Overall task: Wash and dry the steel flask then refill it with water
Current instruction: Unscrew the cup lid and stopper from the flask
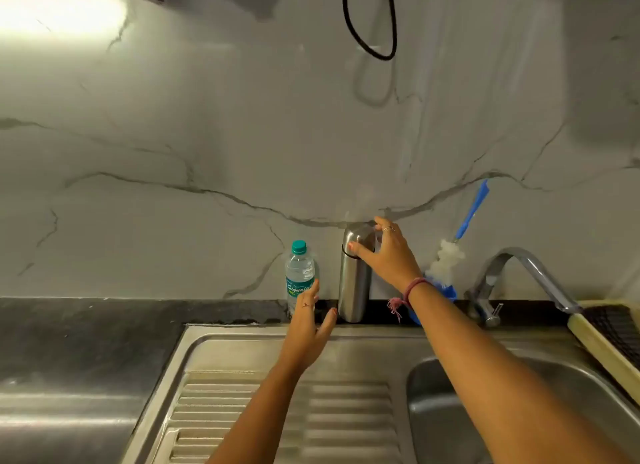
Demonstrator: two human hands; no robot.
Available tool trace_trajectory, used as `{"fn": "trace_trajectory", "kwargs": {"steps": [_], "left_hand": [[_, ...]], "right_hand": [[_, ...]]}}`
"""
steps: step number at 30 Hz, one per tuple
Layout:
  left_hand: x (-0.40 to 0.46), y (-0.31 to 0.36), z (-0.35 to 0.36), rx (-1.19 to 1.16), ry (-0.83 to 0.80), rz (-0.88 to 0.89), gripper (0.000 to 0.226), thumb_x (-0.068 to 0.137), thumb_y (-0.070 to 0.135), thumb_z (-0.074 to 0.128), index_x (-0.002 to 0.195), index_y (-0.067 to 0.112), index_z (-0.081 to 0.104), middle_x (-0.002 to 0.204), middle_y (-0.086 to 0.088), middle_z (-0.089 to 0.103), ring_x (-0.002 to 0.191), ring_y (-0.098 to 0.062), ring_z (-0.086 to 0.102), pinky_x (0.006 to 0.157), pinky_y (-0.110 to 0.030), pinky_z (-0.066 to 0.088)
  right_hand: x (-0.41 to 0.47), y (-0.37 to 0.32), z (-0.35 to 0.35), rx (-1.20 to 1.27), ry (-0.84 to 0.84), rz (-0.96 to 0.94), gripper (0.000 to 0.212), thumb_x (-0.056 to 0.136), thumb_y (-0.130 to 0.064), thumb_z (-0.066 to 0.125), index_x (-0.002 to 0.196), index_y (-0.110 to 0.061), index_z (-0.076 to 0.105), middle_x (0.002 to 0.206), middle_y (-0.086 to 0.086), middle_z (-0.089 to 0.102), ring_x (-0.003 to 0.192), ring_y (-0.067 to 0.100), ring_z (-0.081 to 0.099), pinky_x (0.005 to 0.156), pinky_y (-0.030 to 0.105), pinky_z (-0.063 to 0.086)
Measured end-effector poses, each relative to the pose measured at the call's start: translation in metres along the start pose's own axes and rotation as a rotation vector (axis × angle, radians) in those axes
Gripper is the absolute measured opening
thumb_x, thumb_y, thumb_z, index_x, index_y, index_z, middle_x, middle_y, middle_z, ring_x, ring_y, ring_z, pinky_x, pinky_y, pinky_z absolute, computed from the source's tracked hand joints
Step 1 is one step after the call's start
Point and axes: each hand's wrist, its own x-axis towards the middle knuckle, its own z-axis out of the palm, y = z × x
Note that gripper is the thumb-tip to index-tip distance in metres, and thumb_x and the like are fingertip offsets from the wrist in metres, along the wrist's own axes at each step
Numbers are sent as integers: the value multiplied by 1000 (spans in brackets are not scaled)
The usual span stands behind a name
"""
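Head view, looking down over a steel sink unit against a marble-veined wall. Taking the steel flask (355, 280) as the landmark: far to its left runs the dark surface (86, 328), with the ribbed drainboard (277, 411) below and in front of the flask. Just left of the flask stands a plastic water bottle (300, 278) with a teal cap, upright at the wall. The left hand (306, 328) reaches up between bottle and flask, fingers straight and spread, its grip loose and holding nothing; its fingertips overlap the bottle's lower label, and whether they touch I cannot tell. The flask itself stands upright on the strip of surface behind the sink rim, close to the wall. The right hand (388, 255) is at the flask's cap, thumb on the cap's lower edge and fingers curled over the top, its grip closed on the cap. A pink thread band sits on that wrist. Right of the flask a bottle brush (450, 252) with a blue handle leans on the wall, then the chrome tap (519, 276), its spout reaching away from the flask. The sink basin (429, 394) lies below, right of the flask.
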Motion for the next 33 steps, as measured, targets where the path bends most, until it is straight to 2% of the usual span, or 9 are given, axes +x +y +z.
{"fn": "trace_trajectory", "kwargs": {"steps": [7,11,14,17,21,23,25,29,33], "left_hand": [[-13,-27,9,-10,19,-72,65,97,24,62,152,24,27,151,5,35,135,-7,39,113,-30,38],[-18,-33,9,-18,24,-107,67,97,24,63,151,30,26,146,12,35,130,-4,40,108,-26,39],[-22,-32,11,-30,36,-127,66,97,25,63,151,30,27,144,13,35,128,-3,41,107,-25,39],[-31,-29,12,-62,55,-149,65,96,24,63,149,33,27,143,12,37,125,0,45,105,-22,39],[-49,-19,14,-101,76,-169,67,95,22,66,145,37,24,139,15,37,126,-3,44,104,-23,37],[-59,-10,16,-119,75,-175,72,92,23,69,145,37,22,141,15,34,130,-6,40,106,-26,37],[-71,2,18,-152,60,-173,81,88,28,74,148,35,21,144,15,30,134,-5,36,107,-28,36],[-93,34,24,-181,6,-140,114,66,44,86,155,29,18,150,17,23,137,-4,29,109,-32,34],[-115,66,34,-216,-21,-117,133,51,44,95,156,32,14,154,17,23,140,-2,27,112,-37,37]], "right_hand": [[16,6,24,-4,15,132,83,68,-54,79,131,-10,46,131,7,45,110,22,54,85,24,45],[19,6,25,51,40,179,76,64,-46,85,122,-9,52,123,6,51,101,14,50,80,22,42],[11,5,22,99,87,181,72,61,-40,88,115,-10,53,106,0,59,92,13,55,67,13,43],[-3,4,18,116,149,191,66,62,-38,88,110,-9,53,95,-4,56,82,11,54,53,5,34],[-21,-7,-2,171,192,172,67,62,-39,88,110,-10,53,96,-2,58,83,13,56,57,10,40],[-28,-18,-20,194,192,136,66,61,-41,87,109,-11,53,97,-1,59,86,17,59,67,21,50],[-38,-33,-42,190,162,108,64,61,-43,87,106,-13,53,98,0,60,87,17,60,72,27,53],[-68,-65,-86,170,79,35,60,62,-48,84,103,-16,54,91,-7,58,79,8,57,65,18,47],[-104,-86,-116,152,19,11,54,63,-52,82,96,-18,56,87,-6,61,81,11,60,71,26,52]]}}
